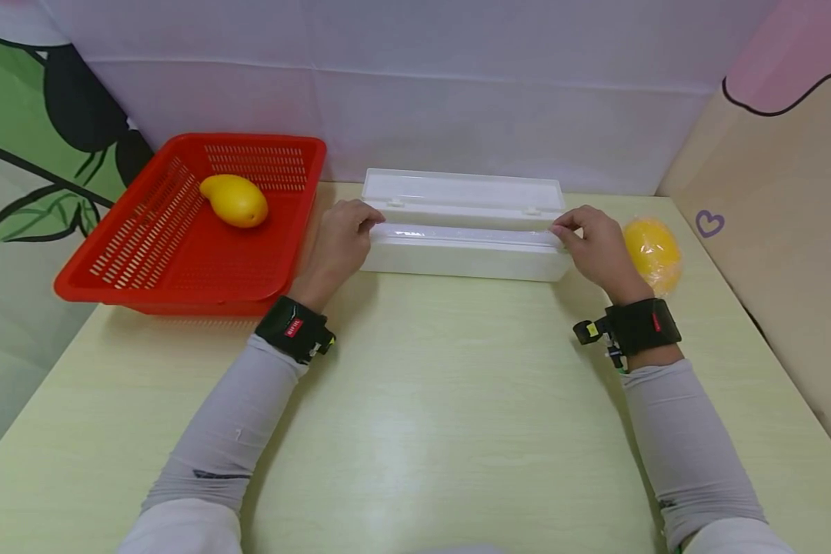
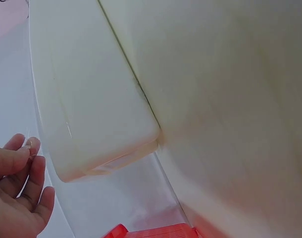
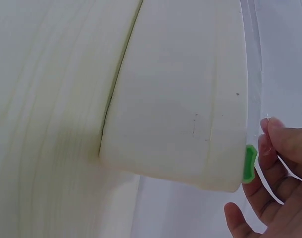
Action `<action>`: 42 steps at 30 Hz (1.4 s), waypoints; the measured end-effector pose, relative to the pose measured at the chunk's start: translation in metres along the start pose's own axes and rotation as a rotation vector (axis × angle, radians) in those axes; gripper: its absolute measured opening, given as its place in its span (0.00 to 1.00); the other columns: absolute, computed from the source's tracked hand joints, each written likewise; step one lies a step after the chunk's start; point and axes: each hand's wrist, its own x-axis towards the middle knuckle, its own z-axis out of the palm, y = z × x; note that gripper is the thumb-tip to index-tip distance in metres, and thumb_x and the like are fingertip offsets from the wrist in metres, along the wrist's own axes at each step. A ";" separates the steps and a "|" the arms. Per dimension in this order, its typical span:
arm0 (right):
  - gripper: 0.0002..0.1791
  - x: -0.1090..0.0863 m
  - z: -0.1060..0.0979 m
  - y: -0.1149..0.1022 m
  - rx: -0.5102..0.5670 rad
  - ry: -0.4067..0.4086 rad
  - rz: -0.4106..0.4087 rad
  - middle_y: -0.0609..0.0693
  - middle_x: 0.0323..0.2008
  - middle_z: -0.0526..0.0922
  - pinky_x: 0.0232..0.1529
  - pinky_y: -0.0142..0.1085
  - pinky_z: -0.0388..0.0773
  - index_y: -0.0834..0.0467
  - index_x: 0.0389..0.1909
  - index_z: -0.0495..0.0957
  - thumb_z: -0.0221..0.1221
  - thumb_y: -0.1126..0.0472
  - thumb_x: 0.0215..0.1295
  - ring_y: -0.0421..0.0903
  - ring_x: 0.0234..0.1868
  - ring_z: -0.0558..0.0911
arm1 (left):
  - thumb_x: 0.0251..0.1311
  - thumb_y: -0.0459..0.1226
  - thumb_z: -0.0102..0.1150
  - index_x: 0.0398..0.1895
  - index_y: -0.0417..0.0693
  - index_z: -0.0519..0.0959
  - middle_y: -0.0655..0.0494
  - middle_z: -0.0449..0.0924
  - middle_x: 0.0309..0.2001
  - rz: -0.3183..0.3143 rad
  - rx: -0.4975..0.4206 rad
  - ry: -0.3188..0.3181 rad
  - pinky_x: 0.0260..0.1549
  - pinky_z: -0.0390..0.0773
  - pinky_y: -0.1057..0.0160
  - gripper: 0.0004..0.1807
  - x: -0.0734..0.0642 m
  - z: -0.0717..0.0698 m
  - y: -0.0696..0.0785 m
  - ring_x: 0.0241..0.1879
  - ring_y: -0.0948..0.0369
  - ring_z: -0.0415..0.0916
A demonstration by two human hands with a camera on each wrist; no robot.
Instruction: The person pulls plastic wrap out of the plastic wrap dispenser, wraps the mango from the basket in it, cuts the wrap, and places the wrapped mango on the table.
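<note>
A long white cling film dispenser (image 1: 464, 263) sits near the back of the table, its lid (image 1: 464, 187) raised toward the wall. Clear cling film (image 1: 471, 233) stretches along its upper front edge. At the left end, my left hand (image 1: 341, 240) pinches the film between thumb and forefinger; the left wrist view shows those fingertips (image 2: 32, 145) together beside the box. My right hand (image 1: 599, 248) pinches the film's other corner. In the right wrist view, a small green piece (image 3: 249, 164) sticks out at the box edge near the right fingers (image 3: 270, 148).
On the left stands a red plastic basket (image 1: 180, 271) with a yellow mango (image 1: 235, 201) in it. A round yellow fruit (image 1: 652, 250) wrapped in clear film lies just beyond my right wrist. A fabric-covered wall (image 1: 457, 123) rises behind the box.
</note>
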 end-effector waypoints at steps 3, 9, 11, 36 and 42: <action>0.14 0.000 -0.001 -0.002 0.005 0.020 -0.003 0.60 0.44 0.77 0.42 0.42 0.65 0.67 0.48 0.78 0.54 0.59 0.75 0.53 0.43 0.70 | 0.68 0.29 0.55 0.49 0.40 0.86 0.46 0.85 0.48 0.004 0.002 0.013 0.53 0.79 0.57 0.12 0.000 0.000 0.001 0.42 0.51 0.77; 0.14 0.000 -0.002 -0.004 0.007 0.079 -0.028 0.60 0.42 0.77 0.41 0.40 0.64 0.68 0.47 0.79 0.56 0.59 0.74 0.52 0.43 0.70 | 0.68 0.31 0.55 0.50 0.41 0.85 0.47 0.85 0.49 0.014 0.012 0.035 0.53 0.79 0.58 0.12 -0.001 -0.001 0.004 0.42 0.53 0.77; 0.14 -0.001 -0.001 -0.004 0.006 0.102 -0.040 0.60 0.42 0.77 0.41 0.39 0.64 0.68 0.46 0.79 0.56 0.60 0.74 0.52 0.42 0.71 | 0.68 0.30 0.55 0.50 0.41 0.85 0.47 0.85 0.49 0.021 0.015 0.046 0.54 0.79 0.58 0.12 -0.001 -0.001 0.004 0.43 0.53 0.78; 0.11 -0.004 -0.004 -0.023 0.033 0.340 -0.139 0.61 0.39 0.80 0.44 0.32 0.65 0.69 0.40 0.81 0.59 0.63 0.71 0.49 0.42 0.75 | 0.69 0.31 0.54 0.45 0.42 0.87 0.49 0.86 0.46 0.093 0.001 0.205 0.54 0.78 0.63 0.11 -0.006 -0.018 0.022 0.46 0.55 0.79; 0.11 -0.004 -0.006 -0.025 0.038 0.352 -0.137 0.61 0.41 0.80 0.46 0.33 0.67 0.69 0.40 0.81 0.58 0.63 0.72 0.48 0.42 0.74 | 0.68 0.28 0.54 0.42 0.37 0.86 0.44 0.86 0.42 0.121 -0.063 0.242 0.53 0.79 0.60 0.10 -0.002 -0.019 0.024 0.44 0.52 0.78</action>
